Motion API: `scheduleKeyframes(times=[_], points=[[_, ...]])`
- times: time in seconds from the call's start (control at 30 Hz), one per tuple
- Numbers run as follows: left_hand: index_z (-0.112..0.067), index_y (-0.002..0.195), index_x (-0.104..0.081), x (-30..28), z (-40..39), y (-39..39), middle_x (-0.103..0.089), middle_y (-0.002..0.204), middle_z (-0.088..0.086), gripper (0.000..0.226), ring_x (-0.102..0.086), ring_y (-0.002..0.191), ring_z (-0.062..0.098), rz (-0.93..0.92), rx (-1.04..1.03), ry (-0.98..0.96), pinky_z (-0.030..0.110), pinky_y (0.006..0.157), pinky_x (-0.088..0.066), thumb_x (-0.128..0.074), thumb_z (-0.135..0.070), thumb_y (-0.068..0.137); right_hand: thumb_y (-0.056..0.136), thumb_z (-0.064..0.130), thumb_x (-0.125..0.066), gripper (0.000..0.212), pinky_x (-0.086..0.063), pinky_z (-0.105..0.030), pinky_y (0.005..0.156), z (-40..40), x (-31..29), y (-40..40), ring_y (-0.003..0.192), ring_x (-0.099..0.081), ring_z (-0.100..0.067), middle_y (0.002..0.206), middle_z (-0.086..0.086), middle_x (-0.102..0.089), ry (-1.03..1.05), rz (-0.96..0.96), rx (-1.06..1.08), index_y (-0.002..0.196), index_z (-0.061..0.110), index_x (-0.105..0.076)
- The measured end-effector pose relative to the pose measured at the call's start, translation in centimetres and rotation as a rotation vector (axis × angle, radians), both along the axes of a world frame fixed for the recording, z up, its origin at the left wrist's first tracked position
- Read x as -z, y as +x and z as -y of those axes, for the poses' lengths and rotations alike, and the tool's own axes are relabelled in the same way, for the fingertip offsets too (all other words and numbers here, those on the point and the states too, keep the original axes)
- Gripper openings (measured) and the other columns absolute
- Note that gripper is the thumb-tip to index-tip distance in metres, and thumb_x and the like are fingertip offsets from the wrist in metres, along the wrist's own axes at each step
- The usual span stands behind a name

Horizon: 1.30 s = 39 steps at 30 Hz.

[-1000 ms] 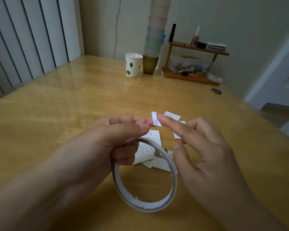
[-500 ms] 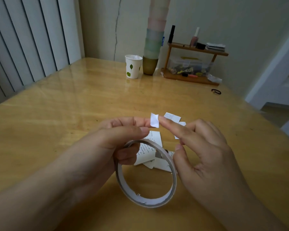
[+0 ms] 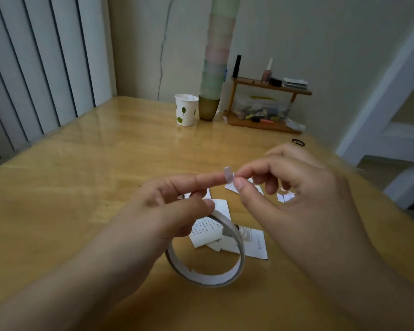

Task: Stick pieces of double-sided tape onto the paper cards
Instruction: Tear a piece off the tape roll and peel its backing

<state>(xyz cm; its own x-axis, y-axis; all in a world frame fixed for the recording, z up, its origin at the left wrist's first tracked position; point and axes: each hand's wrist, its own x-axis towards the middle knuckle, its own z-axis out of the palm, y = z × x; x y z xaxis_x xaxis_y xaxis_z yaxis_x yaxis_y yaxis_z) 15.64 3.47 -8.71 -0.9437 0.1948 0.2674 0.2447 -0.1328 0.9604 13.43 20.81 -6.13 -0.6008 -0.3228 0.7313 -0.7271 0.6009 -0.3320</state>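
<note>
Left hand (image 3: 167, 206) grips tape roll (image 3: 208, 266) above surface (image 3: 81, 187), tape piece (image 3: 228, 174) stuck on index fingertip; right hand (image 3: 294, 201) pinches its edge. Paper cards (image 3: 253, 242) lie below. Risk: piece folds onto itself, clings to fingers, lands crooked on card

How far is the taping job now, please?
Done: no card visibly carries tape. In hand: the right hand pinches a small tape piece stuck on the left hand fingertip; the tape roll hangs from that hand. Left: the paper cards on the table.
</note>
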Motion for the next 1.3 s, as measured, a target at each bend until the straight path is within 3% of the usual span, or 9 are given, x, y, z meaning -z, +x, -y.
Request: scheduleKeyframes(times=[0.17,0.37,0.5,0.6,0.73,0.87,1.1,1.3], points=[[-0.040,0.096,-0.074,-0.5,-0.1,0.3,-0.033,0.071,0.001,0.041,-0.033,0.058,0.008,-0.049,-0.055,-0.061,0.015,0.050,-0.031,-0.063,-0.018,0.063,0.076,0.019,-0.069,0.007,-0.035,-0.008,0.057,1.6,0.3,-0.9,0.065,-0.046,-0.010,0.067,0.011,-0.048,-0.052,-0.059,0.049,0.077,0.025,-0.072],[-0.042,0.103,-0.071,-0.2,-0.2,0.2,-0.034,0.074,0.004,0.045,-0.036,0.064,0.017,-0.113,-0.080,-0.162,0.016,0.056,-0.032,-0.059,-0.016,0.068,0.075,0.021,-0.070,0.007,-0.033,-0.004,0.057,1.6,1.6,-0.8,0.064,-0.046,-0.009,0.065,0.013,-0.048,-0.133,-0.069,0.087,0.075,0.027,-0.072],[-0.053,0.109,-0.062,0.5,-0.6,0.3,-0.036,0.070,-0.009,0.054,-0.038,0.059,-0.001,-0.216,-0.124,-0.279,0.007,0.055,-0.032,-0.059,-0.016,0.070,0.072,0.022,-0.070,0.006,-0.033,-0.006,0.057,1.2,2.0,-0.4,0.062,-0.045,-0.009,0.063,0.014,-0.047,-0.141,-0.083,0.124,0.071,0.028,-0.070],[-0.054,0.112,-0.059,0.7,-1.0,0.4,-0.039,0.070,-0.013,0.058,-0.041,0.059,-0.004,-0.294,-0.154,-0.391,0.005,0.052,-0.031,-0.056,-0.012,0.072,0.072,0.021,-0.070,0.006,-0.035,-0.009,0.056,0.9,2.4,-0.3,0.062,-0.046,-0.012,0.063,0.011,-0.049,-0.114,-0.110,0.146,0.071,0.026,-0.070],[-0.054,0.113,-0.060,0.9,-1.0,0.3,-0.040,0.074,-0.008,0.047,-0.041,0.060,-0.001,-0.329,-0.177,-0.466,0.007,0.050,-0.030,-0.054,-0.033,0.070,0.072,0.017,-0.071,0.008,-0.035,-0.010,0.057,0.7,2.8,-0.4,0.063,-0.043,-0.003,0.066,0.011,-0.051,-0.114,-0.123,0.123,0.071,0.025,-0.071],[-0.052,0.113,-0.061,1.1,-0.9,0.3,-0.041,0.074,-0.009,0.048,-0.042,0.060,-0.003,-0.335,-0.153,-0.433,0.006,0.052,-0.032,-0.051,-0.033,0.069,0.071,0.015,-0.070,0.010,-0.034,-0.007,0.058,0.7,2.9,-0.5,0.064,-0.040,0.001,0.065,0.013,-0.048,-0.115,-0.134,0.133,0.068,0.024,-0.069],[-0.048,0.113,-0.063,1.2,-0.7,0.3,-0.041,0.073,-0.007,0.048,-0.040,0.057,-0.001,-0.314,-0.132,-0.360,0.008,0.050,-0.033,-0.053,-0.033,0.068,0.075,0.017,-0.070,0.006,-0.036,-0.007,0.056,0.3,2.5,-0.7,0.061,-0.047,-0.009,0.066,0.012,-0.050,-0.126,-0.073,0.053,0.074,0.023,-0.072],[-0.049,0.119,-0.057,1.1,-0.9,0.3,-0.041,0.074,-0.015,0.051,-0.043,0.060,-0.004,-0.389,-0.152,-0.449,0.003,0.051,-0.030,-0.050,-0.030,0.072,0.073,0.017,-0.071,0.008,-0.035,-0.009,0.054,0.6,2.7,-0.5,0.059,-0.044,-0.009,0.063,0.009,-0.050,-0.144,-0.088,0.084,0.068,0.022,-0.070]])
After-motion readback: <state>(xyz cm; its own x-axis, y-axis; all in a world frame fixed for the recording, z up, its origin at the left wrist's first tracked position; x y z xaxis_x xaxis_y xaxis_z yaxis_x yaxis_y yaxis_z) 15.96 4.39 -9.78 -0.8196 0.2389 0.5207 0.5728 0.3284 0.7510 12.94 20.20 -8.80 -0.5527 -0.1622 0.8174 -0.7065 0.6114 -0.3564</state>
